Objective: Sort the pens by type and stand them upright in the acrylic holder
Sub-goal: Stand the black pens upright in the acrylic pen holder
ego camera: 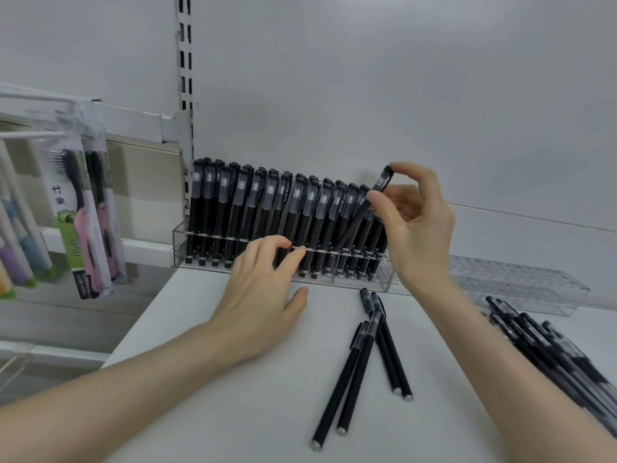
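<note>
The right hand (414, 225) pinches a tilted black pen (382, 182) at the right end of the acrylic holder (178, 235). The left hand (260, 289) touches the holder's front rail with relaxed fingers. A toothbrush pack (75, 252) left of the holder reads "BOB".

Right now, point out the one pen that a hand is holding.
The tilted pen at the holder's right end: the right hand pinches its cap; racked pens and loose pens are unheld.
</note>
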`<control>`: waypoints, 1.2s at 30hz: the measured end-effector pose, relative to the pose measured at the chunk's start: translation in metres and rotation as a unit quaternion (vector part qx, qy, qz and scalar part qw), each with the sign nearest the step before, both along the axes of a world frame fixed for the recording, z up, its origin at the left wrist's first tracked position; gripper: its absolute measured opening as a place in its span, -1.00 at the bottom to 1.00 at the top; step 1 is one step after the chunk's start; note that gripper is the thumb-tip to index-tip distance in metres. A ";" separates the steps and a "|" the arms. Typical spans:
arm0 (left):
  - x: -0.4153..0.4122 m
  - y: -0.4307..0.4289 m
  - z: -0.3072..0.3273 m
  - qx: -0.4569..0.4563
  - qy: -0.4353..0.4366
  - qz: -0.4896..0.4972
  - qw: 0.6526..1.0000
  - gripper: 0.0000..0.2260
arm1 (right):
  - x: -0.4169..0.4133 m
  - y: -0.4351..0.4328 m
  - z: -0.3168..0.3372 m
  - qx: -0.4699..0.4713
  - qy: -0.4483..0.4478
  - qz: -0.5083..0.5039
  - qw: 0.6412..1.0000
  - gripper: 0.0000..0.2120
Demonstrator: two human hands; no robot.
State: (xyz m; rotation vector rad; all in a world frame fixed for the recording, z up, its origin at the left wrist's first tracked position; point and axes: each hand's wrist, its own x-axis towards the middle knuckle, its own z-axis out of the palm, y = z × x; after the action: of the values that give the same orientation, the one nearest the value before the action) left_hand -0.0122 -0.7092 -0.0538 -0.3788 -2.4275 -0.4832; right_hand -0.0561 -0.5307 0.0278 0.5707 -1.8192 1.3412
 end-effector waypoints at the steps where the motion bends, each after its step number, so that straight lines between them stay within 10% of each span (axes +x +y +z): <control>1: 0.000 0.000 0.000 -0.008 -0.002 0.006 1.000 -0.49 | -0.001 -0.001 -0.001 0.010 -0.003 0.001 1.000 -0.68; 30: 0.012 0.011 0.010 -0.032 -0.015 0.013 0.999 -0.55 | 0.009 0.010 0.000 0.191 -0.115 -0.032 0.974 -0.80; 36: 0.031 0.035 0.035 -0.008 -0.185 -0.066 0.980 -0.66 | 0.028 0.033 -0.008 0.323 -0.262 -0.024 0.909 -0.93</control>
State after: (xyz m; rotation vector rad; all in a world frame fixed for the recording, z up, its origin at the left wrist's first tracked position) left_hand 0.0193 -0.6746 -0.0183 -0.4966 -2.7779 -0.6410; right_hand -0.0284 -0.4979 0.0197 0.5172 -2.7370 0.8761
